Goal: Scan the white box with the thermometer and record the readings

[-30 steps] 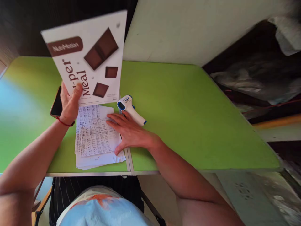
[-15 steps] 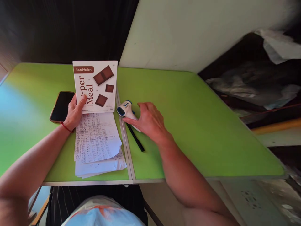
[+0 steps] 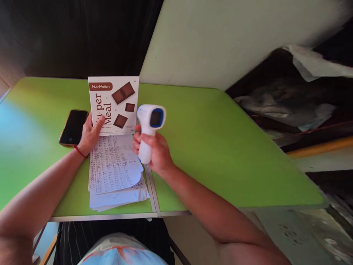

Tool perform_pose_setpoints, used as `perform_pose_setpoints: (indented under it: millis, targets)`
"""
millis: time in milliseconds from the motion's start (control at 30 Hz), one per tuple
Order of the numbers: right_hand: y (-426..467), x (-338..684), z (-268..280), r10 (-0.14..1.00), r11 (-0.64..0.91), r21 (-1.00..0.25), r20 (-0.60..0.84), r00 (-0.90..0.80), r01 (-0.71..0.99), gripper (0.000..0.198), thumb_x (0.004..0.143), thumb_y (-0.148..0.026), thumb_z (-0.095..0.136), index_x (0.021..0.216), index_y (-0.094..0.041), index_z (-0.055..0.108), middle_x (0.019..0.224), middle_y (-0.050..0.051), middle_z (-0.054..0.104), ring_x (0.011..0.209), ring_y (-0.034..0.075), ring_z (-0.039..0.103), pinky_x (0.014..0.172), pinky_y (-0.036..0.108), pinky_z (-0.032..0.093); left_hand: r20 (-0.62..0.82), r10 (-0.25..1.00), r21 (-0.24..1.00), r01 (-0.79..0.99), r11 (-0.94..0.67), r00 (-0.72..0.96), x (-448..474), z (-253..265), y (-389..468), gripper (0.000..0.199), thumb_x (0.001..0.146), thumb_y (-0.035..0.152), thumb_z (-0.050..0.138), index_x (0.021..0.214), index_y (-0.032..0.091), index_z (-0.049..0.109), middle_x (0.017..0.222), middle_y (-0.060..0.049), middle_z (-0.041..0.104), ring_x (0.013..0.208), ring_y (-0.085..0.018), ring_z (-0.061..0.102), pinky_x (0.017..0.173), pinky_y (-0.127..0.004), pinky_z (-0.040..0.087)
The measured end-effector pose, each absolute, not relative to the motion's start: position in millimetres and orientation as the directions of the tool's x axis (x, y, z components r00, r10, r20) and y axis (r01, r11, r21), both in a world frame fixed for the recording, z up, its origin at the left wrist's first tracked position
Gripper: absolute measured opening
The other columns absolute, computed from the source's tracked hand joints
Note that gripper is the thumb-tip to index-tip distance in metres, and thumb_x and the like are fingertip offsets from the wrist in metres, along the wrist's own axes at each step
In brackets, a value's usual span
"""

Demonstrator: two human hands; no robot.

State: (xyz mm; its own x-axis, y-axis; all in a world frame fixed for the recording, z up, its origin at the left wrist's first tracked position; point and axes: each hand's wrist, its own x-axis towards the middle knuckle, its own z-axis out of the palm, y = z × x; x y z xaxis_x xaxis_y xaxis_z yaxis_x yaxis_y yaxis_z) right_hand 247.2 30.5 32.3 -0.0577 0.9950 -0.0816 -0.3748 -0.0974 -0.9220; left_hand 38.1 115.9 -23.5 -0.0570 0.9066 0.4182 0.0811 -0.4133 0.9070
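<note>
My left hand (image 3: 90,133) grips a white box (image 3: 121,103) by its lower left edge, thumb on the front. The box stands upright, printed with "NutriMotion" and brown chocolate-like squares. A white and blue infrared thermometer (image 3: 147,141) is in my right hand (image 3: 157,151), its fingers wrapped round the handle. Its dark screen faces me, raised just right of the box. Below the box lies a stack of handwritten papers (image 3: 116,165). Left of my left hand rests a phone (image 3: 73,127) with a dark screen. The black pen is out of sight.
The green table (image 3: 226,154) has a metal seam (image 3: 153,191) running down its middle. A pale wall (image 3: 204,44) and a dark panel (image 3: 82,36) stand behind it. Right of the table, shelves hold plastic-wrapped things (image 3: 286,106).
My right hand has closed round the thermometer and lifted it off the table, turning it upright. The black pen that lay beside it no longer shows. My left hand still holds the box.
</note>
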Motion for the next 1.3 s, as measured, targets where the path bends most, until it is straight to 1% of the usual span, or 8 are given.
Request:
perform_pose_setpoints:
  millis: [67,167,267,400,533,733,967,1300]
  targets:
    - [23,227,34,0.982,-0.178,-0.883,-0.129,-0.139,-0.435,0.046,0.064,-0.046,0.079,0.098,-0.023,0.057,0.064,-0.008,0.046,0.053,0.010,0.045,0.048,0.025,0.036,0.419,0.906,0.905,0.105,-0.412,-0.060,38,-23,115,0.069,0.087,0.083,0.068,0.113,0.019,0.072,0.112,-0.010,0.077,0.095,-0.024,0.073,0.078,-0.033,0.060]
    - [23,211,26,0.980,-0.189,-0.877,-0.142,-0.138,-0.441,0.045,0.064,-0.045,0.077,0.095,-0.023,0.055,0.063,-0.009,0.047,0.053,0.010,0.044,0.048,0.025,0.035,0.412,0.910,0.906,0.124,-0.404,-0.044,37,-23,114,0.069,0.089,0.082,0.066,0.117,0.019,0.072,0.106,-0.010,0.077,0.084,-0.021,0.071,0.067,-0.030,0.058]
    - [26,207,14,0.985,-0.167,-0.899,-0.131,-0.116,-0.404,0.043,0.064,-0.043,0.076,0.094,-0.023,0.054,0.062,-0.009,0.048,0.051,0.010,0.044,0.048,0.025,0.033,0.423,0.906,0.900,0.130,-0.417,-0.026,37,-21,113,0.068,0.090,0.081,0.066,0.117,0.019,0.071,0.109,-0.010,0.077,0.090,-0.022,0.071,0.073,-0.032,0.059]
    - [23,208,5,0.983,-0.168,-0.919,-0.128,-0.133,-0.357,0.038,0.066,-0.045,0.074,0.090,-0.023,0.053,0.062,-0.007,0.050,0.053,0.010,0.045,0.050,0.027,0.035,0.420,0.907,0.901,0.103,-0.422,0.037,38,-19,113,0.065,0.091,0.080,0.067,0.113,0.019,0.070,0.106,-0.009,0.076,0.094,-0.023,0.072,0.080,-0.033,0.061]
    - [20,209,4,0.983,-0.156,-0.923,-0.112,-0.142,-0.352,0.035,0.068,-0.046,0.073,0.087,-0.024,0.053,0.063,-0.007,0.050,0.054,0.011,0.045,0.052,0.028,0.034,0.424,0.902,0.900,0.075,-0.429,0.078,39,-17,113,0.060,0.092,0.077,0.068,0.110,0.019,0.069,0.108,-0.009,0.076,0.099,-0.024,0.073,0.086,-0.036,0.062]
    - [17,209,1,0.984,-0.162,-0.913,-0.124,-0.126,-0.373,0.039,0.067,-0.045,0.075,0.090,-0.024,0.053,0.063,-0.007,0.049,0.053,0.011,0.046,0.052,0.029,0.033,0.427,0.900,0.900,0.049,-0.432,0.090,42,-18,113,0.064,0.090,0.078,0.069,0.116,0.020,0.067,0.118,-0.011,0.076,0.100,-0.025,0.074,0.087,-0.038,0.064]
    - [15,206,2,0.983,-0.175,-0.906,-0.140,-0.119,-0.385,0.038,0.067,-0.045,0.074,0.090,-0.024,0.052,0.062,-0.008,0.049,0.053,0.011,0.045,0.052,0.029,0.033,0.425,0.896,0.904,-0.002,-0.428,0.127,44,-16,113,0.057,0.091,0.075,0.071,0.106,0.020,0.066,0.110,-0.010,0.076,0.104,-0.027,0.073,0.091,-0.040,0.065]
    - [15,206,0,0.979,-0.188,-0.892,-0.136,-0.152,-0.412,0.040,0.070,-0.047,0.074,0.094,-0.024,0.052,0.063,-0.008,0.048,0.054,0.011,0.046,0.052,0.030,0.035,0.417,0.901,0.903,0.062,-0.426,0.118,40,-15,112,0.060,0.091,0.077,0.069,0.110,0.020,0.066,0.110,-0.009,0.076,0.103,-0.025,0.073,0.091,-0.038,0.063]
